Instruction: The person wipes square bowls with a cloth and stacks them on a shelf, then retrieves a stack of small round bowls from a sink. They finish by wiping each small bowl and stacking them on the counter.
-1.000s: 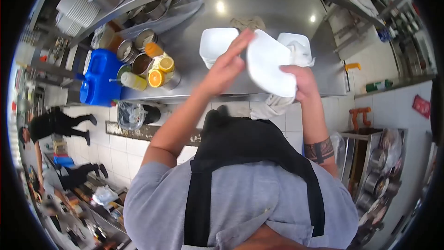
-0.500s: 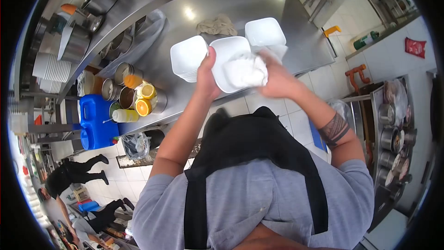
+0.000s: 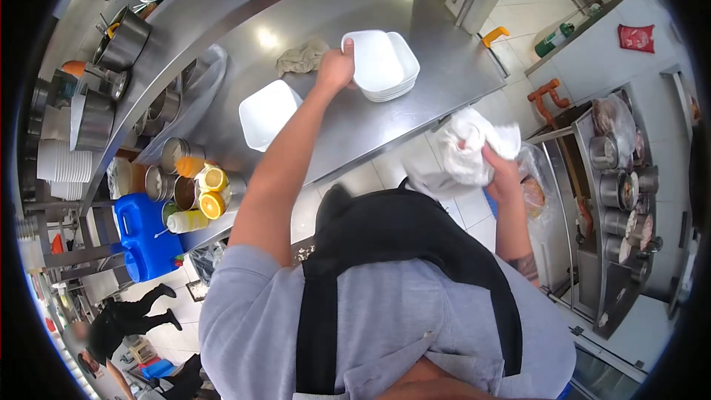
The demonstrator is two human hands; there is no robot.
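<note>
My left hand (image 3: 337, 68) grips the rim of a white square bowl (image 3: 376, 61), tilted over the right-hand stack of white bowls (image 3: 404, 78). My right hand (image 3: 501, 173) is closed on a bunched white cloth (image 3: 472, 147), held off the table's front edge. Another white bowl stack (image 3: 268, 115) stands left of my left forearm on the steel table (image 3: 326, 137). Behind my left hand lies a crumpled beige cloth (image 3: 302, 58).
A blue jug (image 3: 141, 237), a yellow bottle (image 3: 187, 221) and cut citrus (image 3: 212, 205) are at the table's left end. A steel shelf (image 3: 222, 9) arches over the back. Two people are at the lower left. Pots (image 3: 613, 187) stand on the right rack.
My left hand has moved the bowl over to the right-hand stack. My right hand has drawn the white cloth away from the bowl, right and toward me. The view has shifted.
</note>
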